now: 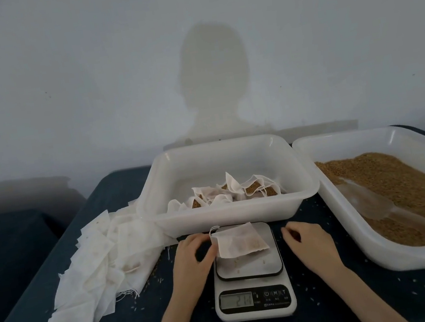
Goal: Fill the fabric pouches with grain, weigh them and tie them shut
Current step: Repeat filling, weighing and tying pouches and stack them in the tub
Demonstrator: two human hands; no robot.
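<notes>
Head view: the left hand (192,257) pinches a near-empty fabric pouch (238,241) lying on the scale (250,273). The right hand (309,243) hovers beside, loosely curled, holding nothing. The grain tray (384,251) sits right on the tabletop (339,315).

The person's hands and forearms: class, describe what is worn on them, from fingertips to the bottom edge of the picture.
Nothing is worn. The left hand and right hand are bare, without gloves, and no ring, watch or bracelet shows. Both forearms are bare down to the picture's lower edge; no sleeve or cuff comes into view.
</notes>
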